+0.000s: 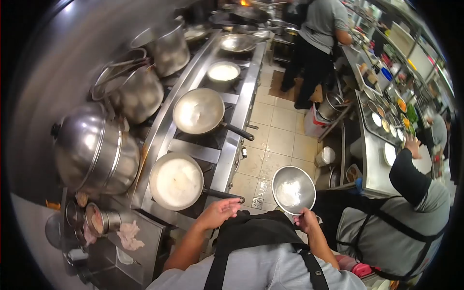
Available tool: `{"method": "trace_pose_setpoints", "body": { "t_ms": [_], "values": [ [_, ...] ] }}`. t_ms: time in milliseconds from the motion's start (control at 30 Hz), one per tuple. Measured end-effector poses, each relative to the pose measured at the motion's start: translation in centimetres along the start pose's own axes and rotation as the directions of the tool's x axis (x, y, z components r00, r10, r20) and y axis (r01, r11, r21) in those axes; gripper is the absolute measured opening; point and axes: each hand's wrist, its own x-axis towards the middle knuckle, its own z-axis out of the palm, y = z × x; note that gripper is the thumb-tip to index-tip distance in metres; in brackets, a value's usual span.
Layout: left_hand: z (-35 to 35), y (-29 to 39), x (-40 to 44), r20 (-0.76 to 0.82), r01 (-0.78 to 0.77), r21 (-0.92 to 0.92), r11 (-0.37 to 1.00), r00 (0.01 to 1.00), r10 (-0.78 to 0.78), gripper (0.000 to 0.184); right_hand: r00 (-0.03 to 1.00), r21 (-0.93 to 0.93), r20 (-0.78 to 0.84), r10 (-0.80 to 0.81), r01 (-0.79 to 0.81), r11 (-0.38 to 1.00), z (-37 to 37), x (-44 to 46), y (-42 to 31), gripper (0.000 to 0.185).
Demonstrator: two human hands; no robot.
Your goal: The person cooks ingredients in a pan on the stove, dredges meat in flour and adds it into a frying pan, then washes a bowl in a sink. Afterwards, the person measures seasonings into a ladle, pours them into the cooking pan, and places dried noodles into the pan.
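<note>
My right hand (307, 221) grips the near rim of a round metal bowl (281, 186), which hangs tilted over the tiled floor. Something whitish shows in the bottom of the bowl; whether it is contents or a reflection I cannot tell. My left hand (220, 213) is open, its fingers stretched out beside the black handle of the nearest frying pan (176, 181). A pale, whitish layer covers this pan's base. Behind it on the stove sits a second frying pan (198, 110), its handle pointing towards the aisle.
Farther along the stove (195, 153) are a small pan of white liquid (224, 72) and a wok (238, 42). Large pots (137, 93) and a domed steamer (96, 150) line the left. One co-worker (319, 43) stands ahead, another (396, 227) at the right-hand counter (374, 166).
</note>
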Motion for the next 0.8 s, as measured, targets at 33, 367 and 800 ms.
{"method": "trace_pose_setpoints", "body": {
  "t_ms": [33, 367, 800],
  "values": [
    [-0.6, -0.7, -1.4, 0.091, -0.028, 0.019, 0.999, 0.996, 0.026, 0.039, 1.000, -0.028, -0.001, -0.009, 0.009, 1.000, 0.7, -0.3, -0.5, 0.021],
    [-5.3, -18.7, -9.6, 0.347, 0.527, -0.119, 0.842, 0.816, -0.462, 0.033, 0.996, -0.274, -0.055, 0.076, -0.088, 0.958, 1.9, 4.8, -0.6, 0.025],
    [2.7, -50.0, -7.9, -0.388, 0.407, 0.211, 0.889, 0.870, -0.305, 0.034, 0.975, -0.440, -0.071, 0.209, -0.218, 0.871, -1.3, 15.1, 1.9, 0.019]
  ]
}}
